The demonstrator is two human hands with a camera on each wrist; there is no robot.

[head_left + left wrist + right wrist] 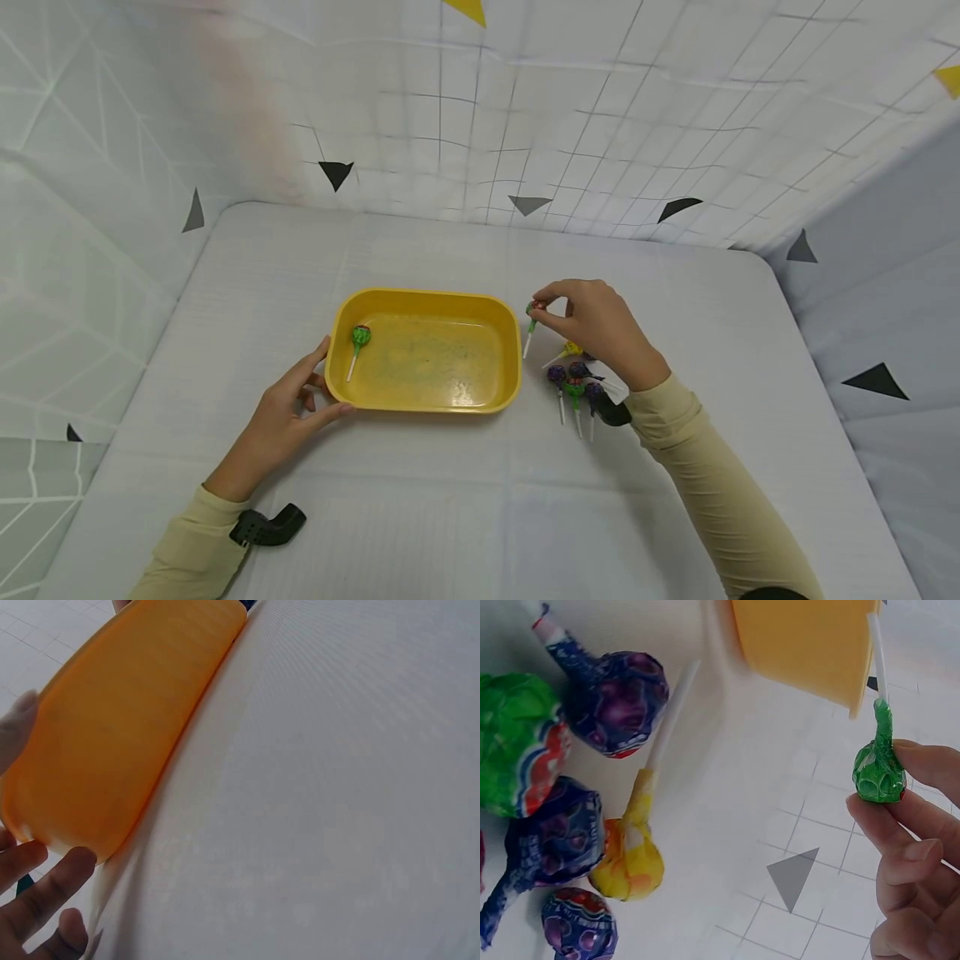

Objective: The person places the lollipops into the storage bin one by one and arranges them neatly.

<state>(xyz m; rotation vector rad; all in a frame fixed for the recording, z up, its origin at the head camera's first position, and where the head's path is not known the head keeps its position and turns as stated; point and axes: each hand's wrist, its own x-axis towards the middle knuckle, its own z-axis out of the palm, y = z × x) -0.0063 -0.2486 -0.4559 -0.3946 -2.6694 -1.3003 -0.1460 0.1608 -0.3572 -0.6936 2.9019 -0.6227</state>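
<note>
Between thumb and fingertips my right hand [600,321] pinches a green-wrapped lollipop [879,772] by its candy head, beside the right end of a yellow tray [431,410]. Its white stick points down in the head view. My left hand [288,408] grips the tray's left end, thumb along the near side and fingers around the corner. Inside the tray, at the left, lies another green lollipop [361,336]. Under my right wrist is a loose pile with a yellow lollipop [634,859], a larger-looking green lollipop [517,742] and several purple lollipops [619,701].
A white cloth [420,500] covers the table. Behind it hangs a white sheet [420,125] with grid lines and dark triangles, and more sheets enclose both sides. A black wrist device [267,527] sits on my left sleeve.
</note>
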